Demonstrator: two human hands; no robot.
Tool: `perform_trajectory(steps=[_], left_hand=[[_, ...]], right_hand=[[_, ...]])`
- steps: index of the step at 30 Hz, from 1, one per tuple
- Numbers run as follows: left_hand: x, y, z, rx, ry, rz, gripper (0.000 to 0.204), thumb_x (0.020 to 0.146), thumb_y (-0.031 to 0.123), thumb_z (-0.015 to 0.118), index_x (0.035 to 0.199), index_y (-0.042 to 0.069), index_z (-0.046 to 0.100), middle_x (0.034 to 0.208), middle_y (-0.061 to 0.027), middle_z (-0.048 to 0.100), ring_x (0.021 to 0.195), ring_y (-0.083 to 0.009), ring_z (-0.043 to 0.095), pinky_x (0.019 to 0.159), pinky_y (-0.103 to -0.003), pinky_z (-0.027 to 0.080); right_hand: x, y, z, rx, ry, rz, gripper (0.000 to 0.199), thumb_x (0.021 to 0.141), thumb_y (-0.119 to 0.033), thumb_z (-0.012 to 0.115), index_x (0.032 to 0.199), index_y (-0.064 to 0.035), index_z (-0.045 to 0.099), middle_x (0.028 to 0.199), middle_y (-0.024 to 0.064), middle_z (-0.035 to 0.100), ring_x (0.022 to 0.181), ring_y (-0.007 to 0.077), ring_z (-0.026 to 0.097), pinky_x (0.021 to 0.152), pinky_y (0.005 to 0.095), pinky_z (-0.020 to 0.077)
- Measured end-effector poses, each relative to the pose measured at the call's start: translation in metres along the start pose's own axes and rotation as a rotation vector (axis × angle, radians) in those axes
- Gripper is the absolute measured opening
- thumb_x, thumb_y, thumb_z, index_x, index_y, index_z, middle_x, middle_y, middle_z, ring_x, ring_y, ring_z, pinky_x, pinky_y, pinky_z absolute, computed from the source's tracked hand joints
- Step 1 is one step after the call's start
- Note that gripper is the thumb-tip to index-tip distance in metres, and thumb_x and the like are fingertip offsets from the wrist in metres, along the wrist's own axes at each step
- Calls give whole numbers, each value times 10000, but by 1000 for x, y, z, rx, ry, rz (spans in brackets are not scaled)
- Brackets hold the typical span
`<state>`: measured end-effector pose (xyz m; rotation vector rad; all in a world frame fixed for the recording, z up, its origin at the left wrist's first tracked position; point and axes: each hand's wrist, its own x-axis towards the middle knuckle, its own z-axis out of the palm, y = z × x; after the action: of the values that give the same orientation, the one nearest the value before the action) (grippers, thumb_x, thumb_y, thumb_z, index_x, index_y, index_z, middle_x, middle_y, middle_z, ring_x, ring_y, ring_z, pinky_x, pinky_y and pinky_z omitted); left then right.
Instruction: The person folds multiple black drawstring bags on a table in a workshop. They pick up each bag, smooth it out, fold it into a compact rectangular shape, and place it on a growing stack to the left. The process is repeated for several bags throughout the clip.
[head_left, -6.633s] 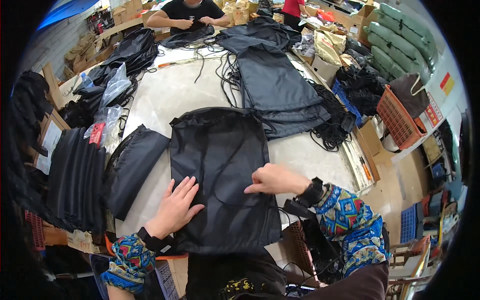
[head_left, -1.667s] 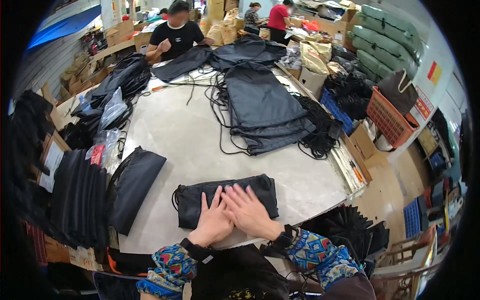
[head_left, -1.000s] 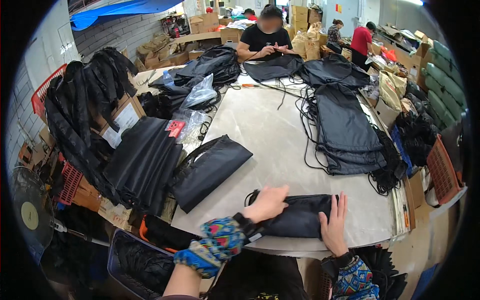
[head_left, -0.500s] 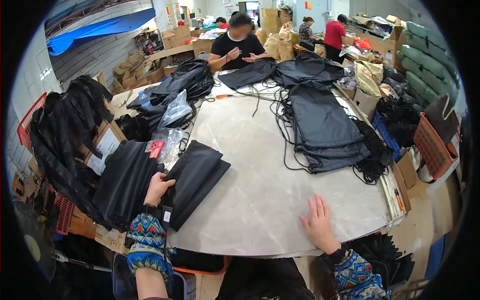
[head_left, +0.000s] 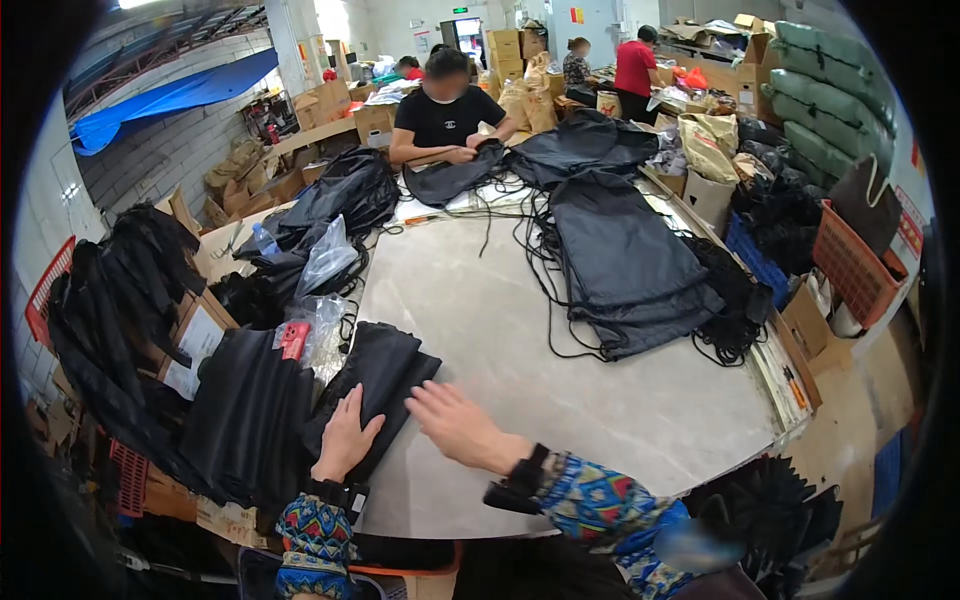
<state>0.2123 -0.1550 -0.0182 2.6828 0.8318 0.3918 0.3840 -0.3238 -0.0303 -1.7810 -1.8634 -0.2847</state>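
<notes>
My left hand (head_left: 346, 436) lies flat, fingers apart, on a stack of folded black drawstring bags (head_left: 375, 385) at the near left of the grey table (head_left: 560, 350). My right hand (head_left: 452, 425) hovers open just right of that stack, palm down, touching or almost touching its edge. A pile of flat, unfolded black bags (head_left: 625, 260) with loose black cords lies across the far right of the table.
More folded black bags (head_left: 245, 420) stand in rows left of the stack. Clear plastic sleeves (head_left: 325, 265) and a cardboard box (head_left: 195, 335) sit at the left. A person in black (head_left: 445, 115) works at the far end. An orange basket (head_left: 850, 265) stands at the right.
The folded bag went from the table's near edge onto the stack at the left. My right hand has since crossed from the table's right edge over to that stack.
</notes>
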Motion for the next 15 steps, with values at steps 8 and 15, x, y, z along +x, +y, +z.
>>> perform_trajectory(steps=[8,15], left_hand=[[-2,23,-22,84,-277,-42,622,886,225,475,1461,62,305,1471,-237,358,1332,-480,344,1041,-641,317],[-21,-6,30,389,-216,-64,712,892,379,508,1488,73,267,1534,-214,228,1395,-498,177,1013,-753,199]], right_hand=[[2,3,51,-73,-124,-50,476,811,-105,553,1283,-39,545,1366,178,487,1303,352,425,1030,436,407],[72,-25,32,476,47,-71,381,762,-99,614,1133,-17,624,1095,179,650,1115,314,593,942,383,483]])
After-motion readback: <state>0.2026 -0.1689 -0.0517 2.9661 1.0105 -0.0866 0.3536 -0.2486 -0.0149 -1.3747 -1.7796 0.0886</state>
